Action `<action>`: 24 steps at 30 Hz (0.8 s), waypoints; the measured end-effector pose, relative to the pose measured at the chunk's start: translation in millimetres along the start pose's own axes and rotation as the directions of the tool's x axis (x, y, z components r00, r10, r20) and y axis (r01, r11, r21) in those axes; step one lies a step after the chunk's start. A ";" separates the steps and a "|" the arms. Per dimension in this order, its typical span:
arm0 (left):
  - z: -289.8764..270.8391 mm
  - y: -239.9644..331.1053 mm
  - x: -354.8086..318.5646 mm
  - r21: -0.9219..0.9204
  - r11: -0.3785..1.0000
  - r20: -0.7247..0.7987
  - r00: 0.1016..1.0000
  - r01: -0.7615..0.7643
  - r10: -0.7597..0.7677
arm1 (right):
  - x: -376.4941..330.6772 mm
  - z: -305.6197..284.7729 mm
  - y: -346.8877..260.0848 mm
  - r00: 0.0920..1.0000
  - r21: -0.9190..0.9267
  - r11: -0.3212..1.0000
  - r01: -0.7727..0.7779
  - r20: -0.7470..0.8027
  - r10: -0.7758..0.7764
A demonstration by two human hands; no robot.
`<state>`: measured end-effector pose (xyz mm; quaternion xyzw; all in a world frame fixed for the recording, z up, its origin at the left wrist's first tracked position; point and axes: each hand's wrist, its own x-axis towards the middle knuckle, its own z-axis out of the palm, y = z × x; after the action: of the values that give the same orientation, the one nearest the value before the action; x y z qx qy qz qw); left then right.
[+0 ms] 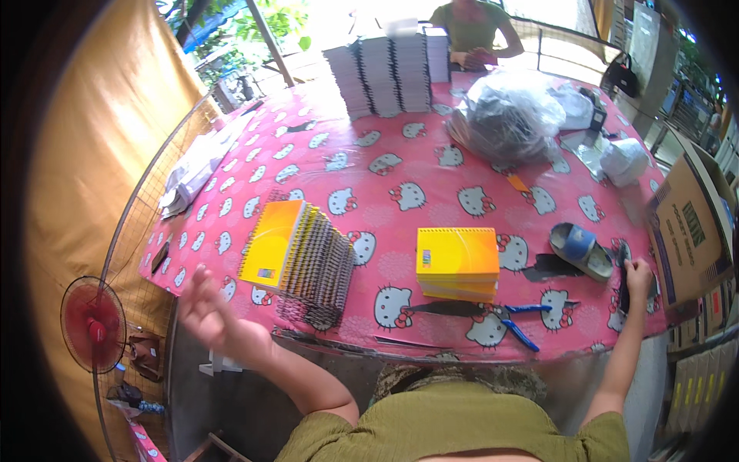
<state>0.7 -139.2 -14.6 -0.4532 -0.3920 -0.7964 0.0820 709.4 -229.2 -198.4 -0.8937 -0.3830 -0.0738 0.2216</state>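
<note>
My left hand [212,313] is raised palm-up in front of the table's left edge, its fingers apart and holding nothing. Near it stands a tall stack of yellow spiral notebooks [271,242] with dark wire bindings. A shorter pile of yellow spiral notebooks [458,252] lies to the right of that stack. At the table's right side my right hand [637,279] has its fingers closed by a dark object [620,289], whose kind I cannot make out. A blue slipper [581,250] lies just left of this hand. Blue-handled pliers [523,327] rest near the front edge.
Tall stacks of white bound pads [377,75] stand at the back. Near them are a clear plastic bag [512,115] and a seated person [476,35]. A cardboard box [689,223] is beside the table on the right, a red fan [92,325] on the left.
</note>
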 end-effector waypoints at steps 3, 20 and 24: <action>21.8 45.0 -20.6 -0.596 0.796 0.213 0.976 0.103 0.033 | 8.4 -2.6 -15.1 0.999 0.118 0.992 0.045 -0.018 -0.043; 197.3 -0.9 -144.6 0.129 0.962 0.986 0.068 0.242 -0.150 | 2.8 -26.8 -63.2 0.980 -0.101 0.989 0.109 -0.154 -0.124; 159.6 35.6 -121.6 -0.118 0.983 0.966 0.244 0.138 0.082 | -9.0 -22.0 -93.5 0.921 0.117 0.970 0.213 -0.354 -0.159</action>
<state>192.9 -79.1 -45.6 -0.8449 -0.2943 -0.3820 -0.2315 636.9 -188.1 -149.7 -0.8070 -0.4264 -0.2191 0.3447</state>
